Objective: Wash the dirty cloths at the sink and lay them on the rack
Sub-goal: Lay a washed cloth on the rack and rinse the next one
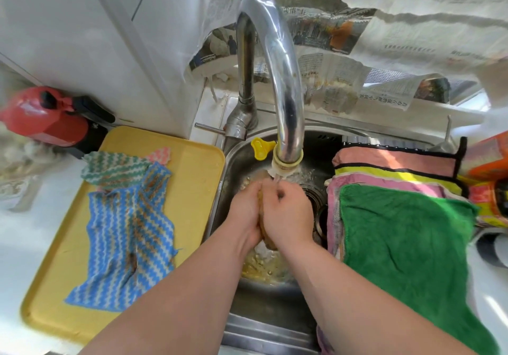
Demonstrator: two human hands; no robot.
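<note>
My left hand (246, 211) and my right hand (287, 211) press together around a brownish dirty cloth (266, 237) over the steel sink (236, 162), right under the running tap (286, 123). Murky yellowish water pools below them. A stained blue zigzag cloth (126, 239), a green zigzag cloth (115, 169) and a bit of a pink one (160, 154) lie on the yellow tray (198, 184) to the left. On the right, a green cloth (406, 247) tops a pile of pink and yellow cloths (395, 167) laid over the sink's right side; the rack under them is hidden.
A red and black appliance (46, 116) stands at the back left beside the tray. Newspaper (357, 60) covers the wall behind the tap. Orange packaging (489, 159) sits at the far right. A yellow plug-like piece (261, 148) rests at the sink's rear.
</note>
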